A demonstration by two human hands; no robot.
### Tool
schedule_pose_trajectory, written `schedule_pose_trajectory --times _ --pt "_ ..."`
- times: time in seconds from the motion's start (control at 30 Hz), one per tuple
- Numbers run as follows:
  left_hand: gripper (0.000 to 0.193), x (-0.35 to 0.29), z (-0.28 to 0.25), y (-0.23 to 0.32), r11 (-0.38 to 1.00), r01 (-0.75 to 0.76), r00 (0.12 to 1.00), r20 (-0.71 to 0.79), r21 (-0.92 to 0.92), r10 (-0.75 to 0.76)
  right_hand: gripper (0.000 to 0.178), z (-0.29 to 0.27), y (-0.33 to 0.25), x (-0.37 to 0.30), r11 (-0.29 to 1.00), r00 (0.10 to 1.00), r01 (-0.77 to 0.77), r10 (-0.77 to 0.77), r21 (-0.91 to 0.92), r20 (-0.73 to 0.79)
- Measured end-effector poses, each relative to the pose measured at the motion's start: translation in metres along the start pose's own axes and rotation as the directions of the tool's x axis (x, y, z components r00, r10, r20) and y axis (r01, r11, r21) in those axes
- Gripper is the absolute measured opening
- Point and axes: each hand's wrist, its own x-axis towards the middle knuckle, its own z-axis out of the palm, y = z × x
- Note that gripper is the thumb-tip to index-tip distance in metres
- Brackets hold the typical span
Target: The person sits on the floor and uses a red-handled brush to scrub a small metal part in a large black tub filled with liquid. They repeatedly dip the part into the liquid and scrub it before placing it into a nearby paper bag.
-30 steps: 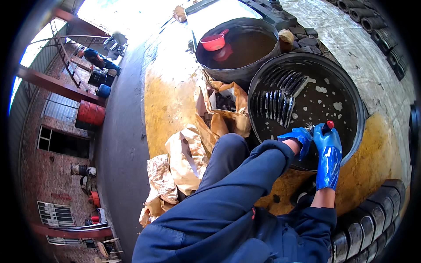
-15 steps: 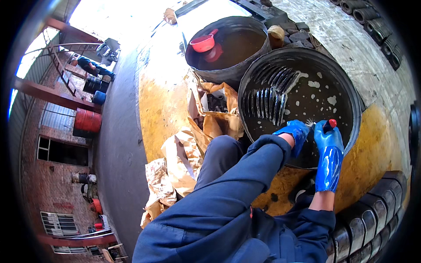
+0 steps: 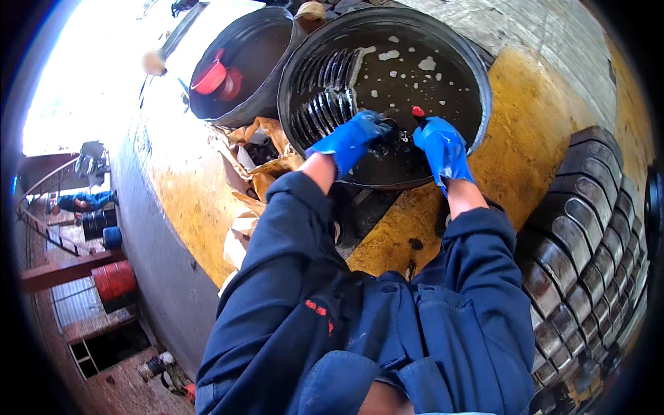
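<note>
Both my hands wear blue rubber gloves and are over a wide, round, dark tub [image 3: 484,90] of murky liquid with foam flecks. My right hand [image 3: 443,146], on the right side, is closed around a dark-handled tool with a red end [image 3: 418,111]; the tool's working end cannot be made out. My left hand [image 3: 353,140] reaches over the near left part of the tub with fingers bent beside a dark, wet thing that I cannot identify. Ribbed rows of shiny black curved parts [image 3: 324,109] lie in the tub's left side, partly under the liquid.
A second round tub [image 3: 242,111] with a red dipper [image 3: 209,76] stands to the left. Near it, an open brown paper sack [image 3: 277,166] holds dark pieces. Stacked black blocks [image 3: 574,235] line the right. Another person [image 3: 83,201] is far left, near drums.
The view has shifted, so the tubs sit higher and further left. My hands have moved apart, the left one away from the tool. The right hand still grips the red-ended tool.
</note>
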Motion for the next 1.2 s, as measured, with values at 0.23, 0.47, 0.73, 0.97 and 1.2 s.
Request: schedule_pose_trajectory --times 0.23,0.47,0.73,0.97,1.2 --pt "0.034 -0.087 -0.009 0.053 0.875 0.121 0.980 -0.083 -0.468 -0.180 0.039 -0.045 -0.055 -0.026 0.929 0.994 0.105 -0.083 0.354 -0.075" --pt "0.024 -0.081 -0.013 0.029 0.797 0.123 0.949 -0.165 -0.591 -0.269 0.033 -0.036 -0.097 -0.046 0.874 0.933 0.313 -0.355 0.370 0.050" --pt "0.024 -0.066 -0.009 0.013 0.882 0.035 0.967 -0.207 -0.470 -0.149 0.033 -0.017 -0.080 -0.009 0.885 0.963 0.244 -0.269 0.396 0.008" --pt "0.032 -0.071 -0.004 0.027 0.881 0.087 0.939 -0.257 -0.465 -0.228 0.042 -0.001 -0.057 0.002 0.965 0.995 0.098 -0.090 0.243 -0.044" --pt "0.029 -0.073 -0.013 0.025 0.704 0.091 0.947 -0.156 -0.704 -0.279 0.043 0.029 -0.029 0.019 0.992 0.990 -0.116 0.120 0.053 -0.076"
